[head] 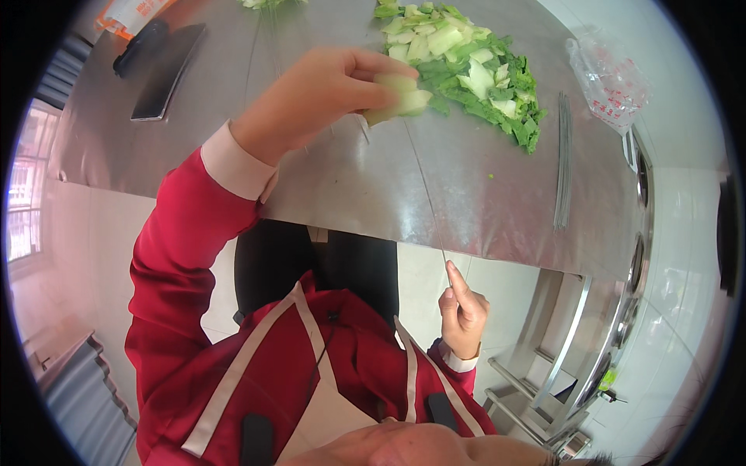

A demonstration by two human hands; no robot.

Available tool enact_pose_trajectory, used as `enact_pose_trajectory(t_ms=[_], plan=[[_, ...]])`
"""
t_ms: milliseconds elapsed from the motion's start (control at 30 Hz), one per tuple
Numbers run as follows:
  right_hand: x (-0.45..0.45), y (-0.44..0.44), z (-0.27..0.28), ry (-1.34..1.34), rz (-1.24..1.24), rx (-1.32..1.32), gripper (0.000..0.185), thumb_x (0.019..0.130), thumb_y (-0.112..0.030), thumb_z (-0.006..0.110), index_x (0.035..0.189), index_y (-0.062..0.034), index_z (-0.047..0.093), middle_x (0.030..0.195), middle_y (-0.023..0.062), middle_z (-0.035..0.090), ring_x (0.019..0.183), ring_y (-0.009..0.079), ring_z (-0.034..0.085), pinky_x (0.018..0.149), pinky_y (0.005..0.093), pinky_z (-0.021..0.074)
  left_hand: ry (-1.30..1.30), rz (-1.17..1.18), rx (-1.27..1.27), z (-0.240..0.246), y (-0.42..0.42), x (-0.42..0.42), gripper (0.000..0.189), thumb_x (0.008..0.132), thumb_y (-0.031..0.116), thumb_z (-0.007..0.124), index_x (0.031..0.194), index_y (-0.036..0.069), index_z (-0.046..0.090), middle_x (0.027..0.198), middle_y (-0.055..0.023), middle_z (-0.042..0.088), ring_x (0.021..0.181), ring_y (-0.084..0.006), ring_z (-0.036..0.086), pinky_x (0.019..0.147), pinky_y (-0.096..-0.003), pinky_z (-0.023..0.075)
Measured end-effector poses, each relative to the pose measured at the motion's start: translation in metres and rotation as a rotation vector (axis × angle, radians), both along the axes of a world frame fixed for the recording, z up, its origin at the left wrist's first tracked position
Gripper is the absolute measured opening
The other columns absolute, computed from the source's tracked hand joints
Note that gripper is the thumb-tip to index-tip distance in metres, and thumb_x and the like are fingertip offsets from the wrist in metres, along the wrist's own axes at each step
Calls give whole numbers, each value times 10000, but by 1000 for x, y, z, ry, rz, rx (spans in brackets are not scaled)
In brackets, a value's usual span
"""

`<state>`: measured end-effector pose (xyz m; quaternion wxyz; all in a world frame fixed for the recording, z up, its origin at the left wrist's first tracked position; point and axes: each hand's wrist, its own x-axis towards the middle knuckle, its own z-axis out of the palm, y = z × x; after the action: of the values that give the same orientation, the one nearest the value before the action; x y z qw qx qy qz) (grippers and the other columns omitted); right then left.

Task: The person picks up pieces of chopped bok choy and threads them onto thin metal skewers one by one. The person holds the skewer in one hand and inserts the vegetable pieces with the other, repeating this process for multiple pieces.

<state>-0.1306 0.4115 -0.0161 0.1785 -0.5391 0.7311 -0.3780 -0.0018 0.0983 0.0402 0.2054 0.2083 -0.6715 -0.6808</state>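
Note:
My left hand [349,87] pinches a few pale green leafy vegetable pieces [408,102], somewhat blurred, above the metal tabletop [349,192]. Low at the right, in front of the table's edge, my right hand [466,314] holds the near end of a thin metal skewer [430,198]. The skewer slants up and away to the vegetable pieces at my left hand; its far tip is hidden there. Just beyond, a pile of cut leafy greens [478,78] spreads over the table. A bundle of thin metal skewers [563,163] lies to the right.
A dark flat phone-like object [169,73] and a black item [140,46] lie at the far left, near a white and orange bag [137,14]. More greens with skewers [271,3] are at the far edge. A clear plastic bag [612,81] is at the right.

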Motion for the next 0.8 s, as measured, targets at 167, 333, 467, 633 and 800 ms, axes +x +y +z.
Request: enact_pose_trajectory(t_ms=[167, 333, 467, 633, 800], plan=[[4, 3, -9, 4, -61, -60, 386, 863, 21, 479, 1244, -27, 520, 519, -24, 395, 465, 52, 376, 472, 197, 316, 35, -63, 108, -3, 0, -6, 371, 807, 87, 556, 1154, -45, 556, 911, -88, 612, 773, -116, 561, 718, -232, 440], [3, 2, -7, 42, -63, -40, 390, 859, 27, 484, 1243, -28, 521, 528, -29, 393, 472, 52, 360, 474, 199, 308, 71, -101, 192, -5, 1, -9, 373, 812, 86, 554, 1157, -57, 545, 937, -113, 610, 808, -137, 579, 765, -257, 475], [4, 3, -10, 31, -68, -37, 391, 858, 26, 487, 1245, -29, 520, 529, -31, 389, 474, 52, 355, 475, 198, 304, 91, -93, 229, -6, 1, -9, 367, 815, 85, 558, 1153, -60, 545, 954, -125, 610, 834, -149, 589, 790, -269, 484], [4, 3, -10, 21, -72, -28, 394, 858, 27, 483, 1246, -31, 519, 528, -33, 396, 475, 47, 369, 477, 194, 311, 74, -82, 196, -4, 3, -9, 366, 816, 87, 565, 1151, -59, 546, 966, -132, 608, 846, -154, 593, 791, -276, 488], [3, 5, -11, 0, -74, -35, 397, 859, 29, 479, 1249, -32, 517, 528, -35, 406, 476, 42, 384, 478, 191, 319, 94, -81, 223, -5, 2, -9, 364, 817, 89, 566, 1149, -58, 550, 970, -135, 608, 849, -159, 592, 793, -277, 487]])
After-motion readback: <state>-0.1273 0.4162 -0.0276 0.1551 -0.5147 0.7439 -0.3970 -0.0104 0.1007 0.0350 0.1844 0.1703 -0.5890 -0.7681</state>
